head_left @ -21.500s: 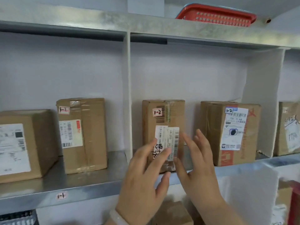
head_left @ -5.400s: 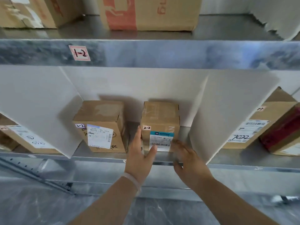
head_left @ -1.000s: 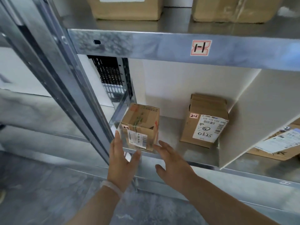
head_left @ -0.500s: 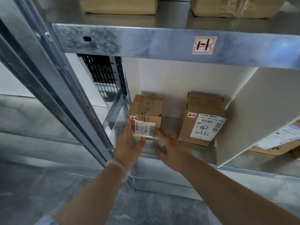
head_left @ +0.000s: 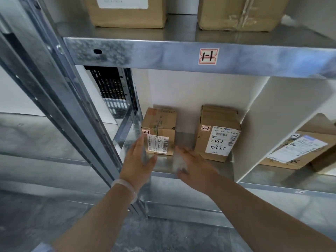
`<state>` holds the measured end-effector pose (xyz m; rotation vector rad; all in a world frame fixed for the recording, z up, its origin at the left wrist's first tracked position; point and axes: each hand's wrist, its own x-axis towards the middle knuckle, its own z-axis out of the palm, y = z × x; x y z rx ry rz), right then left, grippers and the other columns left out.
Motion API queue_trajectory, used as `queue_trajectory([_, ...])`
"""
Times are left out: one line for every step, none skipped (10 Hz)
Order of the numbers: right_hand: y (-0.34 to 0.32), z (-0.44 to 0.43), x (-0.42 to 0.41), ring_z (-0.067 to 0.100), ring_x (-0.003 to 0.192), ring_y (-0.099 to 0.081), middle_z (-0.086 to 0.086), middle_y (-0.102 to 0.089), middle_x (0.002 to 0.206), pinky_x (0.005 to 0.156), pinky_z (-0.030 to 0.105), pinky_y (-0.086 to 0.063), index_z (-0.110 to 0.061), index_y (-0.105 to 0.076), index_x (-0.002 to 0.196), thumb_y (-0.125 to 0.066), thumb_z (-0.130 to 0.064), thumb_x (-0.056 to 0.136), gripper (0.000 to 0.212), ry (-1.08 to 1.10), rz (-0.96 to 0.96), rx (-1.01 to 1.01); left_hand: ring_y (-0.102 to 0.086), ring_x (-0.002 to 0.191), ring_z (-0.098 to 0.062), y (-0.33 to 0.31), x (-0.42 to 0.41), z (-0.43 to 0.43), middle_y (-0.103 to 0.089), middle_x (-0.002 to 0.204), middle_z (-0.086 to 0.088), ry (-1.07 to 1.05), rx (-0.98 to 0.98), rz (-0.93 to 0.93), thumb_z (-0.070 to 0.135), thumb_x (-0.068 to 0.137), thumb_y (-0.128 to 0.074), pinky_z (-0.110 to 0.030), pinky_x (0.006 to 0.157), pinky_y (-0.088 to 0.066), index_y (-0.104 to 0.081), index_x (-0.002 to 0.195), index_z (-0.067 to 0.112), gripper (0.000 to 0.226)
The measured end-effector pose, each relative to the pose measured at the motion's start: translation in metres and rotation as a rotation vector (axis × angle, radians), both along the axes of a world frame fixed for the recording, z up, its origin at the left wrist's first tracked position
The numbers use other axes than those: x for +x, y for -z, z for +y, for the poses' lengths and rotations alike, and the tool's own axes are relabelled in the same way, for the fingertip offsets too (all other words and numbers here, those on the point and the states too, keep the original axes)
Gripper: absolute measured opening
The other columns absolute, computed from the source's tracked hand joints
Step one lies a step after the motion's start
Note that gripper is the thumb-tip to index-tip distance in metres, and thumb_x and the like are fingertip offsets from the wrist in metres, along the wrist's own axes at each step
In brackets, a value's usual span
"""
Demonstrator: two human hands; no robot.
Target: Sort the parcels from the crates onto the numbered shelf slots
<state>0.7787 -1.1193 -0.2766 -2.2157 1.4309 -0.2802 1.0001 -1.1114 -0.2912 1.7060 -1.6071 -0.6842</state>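
**At slot 2-1, lower level: parcel shelved, hands coming away**

On the metal rack (head_left: 76,106), the sorting is looking partly done. The upper shelf (head_left: 163,53), tagged 1-1, is carrying two large cartons (head_left: 127,11). The lower shelf (head_left: 236,171) is being split by a white divider (head_left: 283,124). A flat parcel (head_left: 298,150) with a 2-2 tag is lying to the right of it. To the left of it, a taller parcel (head_left: 217,135) tagged 2-1 is standing near the divider. The small parcel (head_left: 159,131), also tagged 2-1, is sitting upright and square toward the back of the same slot, so its tag is agreeing with its neighbour's. No crates with parcels are showing, so how many are waiting cannot be told.

Both hands are lying apart with fingers loosely extended, gripping nothing. The left hand (head_left: 139,160) is hovering at the small parcel's front left edge. The right hand (head_left: 192,164) is hanging just off its lower right corner, over the shelf. Blur is hiding whether either is touching the card.

Against a second ago, the small parcel is no longer perching askew at the shelf's front lip; it is now sitting deeper and squared up. Half a second ago both hands were flanking it closely, and they are now drawing back toward the shelf front.
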Motion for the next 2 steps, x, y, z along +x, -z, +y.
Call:
queue_trajectory([-0.016,0.013,-0.019,0.012,0.143,-0.020,-0.012,-0.015,0.159,0.113,0.028,-0.020,-0.037,-0.015,0.152,-0.054,-0.042,0.090,0.073,0.039,-0.048,-0.103,-0.030,0.144,-0.024,-0.016,-0.010,0.017,-0.034,0.156,-0.002,0.004,-0.145,-0.192,0.048,0.091,-0.056,-0.051,0.116,-0.032,-0.020,0.153,0.029,0.075])
queue_trajectory([-0.044,0.027,-0.036,0.011,0.143,-0.022,-0.013,-0.017,0.159,0.114,0.033,-0.027,-0.036,-0.021,0.151,-0.055,-0.043,0.090,0.070,0.017,-0.033,-0.234,-0.033,0.143,-0.028,-0.040,-0.033,0.031,-0.034,0.157,-0.006,0.056,-0.293,-0.330,0.053,0.090,-0.050,-0.057,0.109,-0.037,-0.021,0.154,0.029,0.074])
